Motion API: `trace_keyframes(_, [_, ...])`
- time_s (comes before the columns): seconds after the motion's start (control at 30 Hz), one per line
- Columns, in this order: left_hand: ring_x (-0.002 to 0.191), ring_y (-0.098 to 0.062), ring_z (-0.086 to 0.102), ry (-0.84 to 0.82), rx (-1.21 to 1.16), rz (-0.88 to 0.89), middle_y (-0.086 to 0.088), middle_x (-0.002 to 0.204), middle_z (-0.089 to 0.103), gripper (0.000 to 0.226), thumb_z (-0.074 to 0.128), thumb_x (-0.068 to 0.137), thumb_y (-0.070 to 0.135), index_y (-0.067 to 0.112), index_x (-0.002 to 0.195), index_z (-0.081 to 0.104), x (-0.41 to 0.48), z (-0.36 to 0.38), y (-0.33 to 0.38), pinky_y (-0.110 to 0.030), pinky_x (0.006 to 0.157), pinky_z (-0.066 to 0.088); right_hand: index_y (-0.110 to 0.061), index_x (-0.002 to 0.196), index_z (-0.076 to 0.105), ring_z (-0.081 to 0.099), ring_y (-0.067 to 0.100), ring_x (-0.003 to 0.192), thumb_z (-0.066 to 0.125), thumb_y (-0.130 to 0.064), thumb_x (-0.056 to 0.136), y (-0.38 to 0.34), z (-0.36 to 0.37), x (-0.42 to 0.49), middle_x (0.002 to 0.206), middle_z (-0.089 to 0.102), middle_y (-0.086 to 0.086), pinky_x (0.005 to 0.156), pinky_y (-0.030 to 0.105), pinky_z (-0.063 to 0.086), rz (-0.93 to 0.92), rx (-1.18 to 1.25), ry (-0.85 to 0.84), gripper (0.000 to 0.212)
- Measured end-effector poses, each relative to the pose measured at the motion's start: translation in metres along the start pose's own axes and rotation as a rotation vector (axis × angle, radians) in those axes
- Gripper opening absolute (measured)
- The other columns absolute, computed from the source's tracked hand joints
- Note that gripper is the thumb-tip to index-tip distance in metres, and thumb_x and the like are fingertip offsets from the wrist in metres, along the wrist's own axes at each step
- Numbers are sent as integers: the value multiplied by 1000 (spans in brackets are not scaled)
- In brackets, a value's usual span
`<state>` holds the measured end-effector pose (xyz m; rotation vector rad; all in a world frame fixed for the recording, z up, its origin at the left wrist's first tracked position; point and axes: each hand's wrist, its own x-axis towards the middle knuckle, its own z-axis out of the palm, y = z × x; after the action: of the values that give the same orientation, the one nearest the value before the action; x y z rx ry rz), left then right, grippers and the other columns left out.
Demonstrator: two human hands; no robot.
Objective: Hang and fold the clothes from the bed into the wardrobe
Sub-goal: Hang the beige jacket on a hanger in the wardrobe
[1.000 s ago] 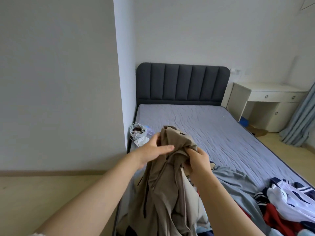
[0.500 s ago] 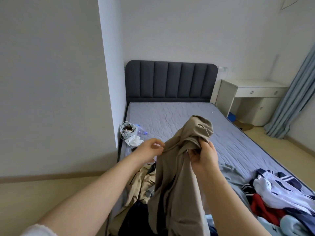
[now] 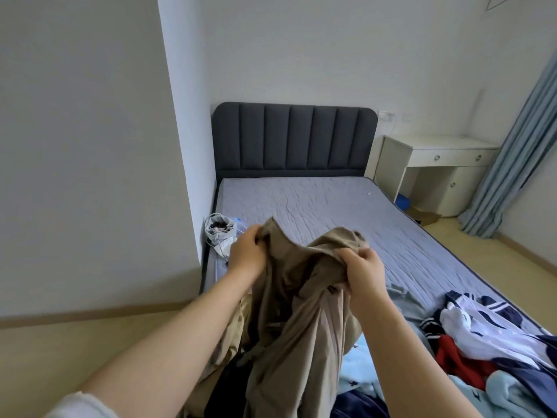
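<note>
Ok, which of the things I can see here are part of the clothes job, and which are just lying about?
Part of the job:
tan garment, gripped by left hand and right hand
clothes pile on the bed

Just lying about:
white bag by the wall
desk
curtain
cardboard box on the floor

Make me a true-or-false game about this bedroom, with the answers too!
1. The left hand and the right hand both grip the tan garment. True.
2. The headboard is bright red. False: the headboard is dark grey.
3. A white desk stands to the right of the bed. True.
4. The curtain is yellow. False: the curtain is blue-grey.
5. A red garment lies among the clothes at the bed's near right. True.
</note>
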<state>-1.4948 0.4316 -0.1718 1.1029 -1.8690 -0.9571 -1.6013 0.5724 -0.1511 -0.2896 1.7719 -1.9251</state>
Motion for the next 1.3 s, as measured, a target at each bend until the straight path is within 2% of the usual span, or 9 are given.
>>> trace_keyframes(0.13, [81, -4, 52, -52, -54, 389, 8, 86, 61, 29, 49, 83, -3, 12, 97, 68, 2, -24, 54, -10, 67, 37, -22, 121, 43, 49, 16, 96, 66, -4, 77, 8, 9, -3, 108, 47, -2, 84, 37, 49, -204, -340, -181, 53])
trace_keyframes(0.23, [80, -5, 57, -330, 46, 540, 11, 81, 64, 24, 55, 80, -1, 15, 90, 70, -9, -19, 70, -11, 74, 42, -24, 97, 57, 62, 4, 80, 66, 9, 74, 9, 25, -11, 84, 64, -14, 67, 17, 52, -257, -315, -540, 42])
trace_keyframes(0.47, [81, -12, 60, -495, 177, 359, 9, 81, 63, 15, 71, 75, 24, 28, 83, 59, -3, -27, 32, -25, 75, 47, -22, 74, 66, 61, 5, 67, 55, -3, 89, 11, 26, -4, 69, 67, -10, 65, 21, 50, -320, -145, -294, 27])
trace_keyframes(0.6, [81, -25, 54, -543, 527, 337, 6, 69, 50, 27, 46, 80, 13, 26, 57, 36, -7, -23, -10, -36, 71, 45, -17, 76, 65, 61, 8, 67, 49, -2, 92, 2, 27, -5, 72, 67, -3, 63, 21, 52, -319, 6, -273, 28])
trace_keyframes(0.73, [75, -18, 47, -484, 205, 9, 6, 73, 53, 24, 42, 85, 11, 28, 69, 45, -17, -14, -41, -31, 69, 41, -25, 66, 70, 65, 3, 66, 49, -3, 92, -5, 24, -2, 68, 69, -12, 69, 25, 54, -278, 170, -298, 41])
trace_keyframes(0.9, [62, -19, 58, -208, -808, -628, -13, 87, 60, 25, 39, 94, 3, 13, 112, 54, -9, -14, -19, -30, 60, 51, -28, 84, 66, 67, 10, 79, 63, -8, 84, 0, 16, -2, 84, 71, -6, 73, 28, 55, -265, -3, -340, 21])
trace_keyframes(1.0, [72, -18, 53, -164, -1146, -682, -11, 87, 56, 22, 36, 98, 11, 2, 95, 56, 10, -30, 18, -30, 76, 45, -18, 101, 64, 70, 18, 83, 73, -7, 76, 18, 12, -3, 91, 73, 2, 74, 31, 56, -100, -159, -447, 30])
trace_keyframes(1.1, [57, -16, 60, -280, -1153, -523, -4, 64, 61, 23, 48, 94, 18, 13, 76, 61, 15, -43, 64, -27, 62, 48, -18, 104, 64, 70, 16, 86, 74, -18, 78, 30, 20, -12, 92, 74, 1, 77, 29, 56, 94, -292, -694, 27])
trace_keyframes(1.3, [71, -16, 67, -444, -1008, -172, -2, 82, 70, 22, 47, 96, 19, 26, 99, 68, 9, -43, 82, -27, 60, 53, -19, 100, 65, 68, 15, 91, 65, -24, 86, 27, 29, -4, 96, 72, 2, 82, 29, 55, 11, -348, -658, 15])
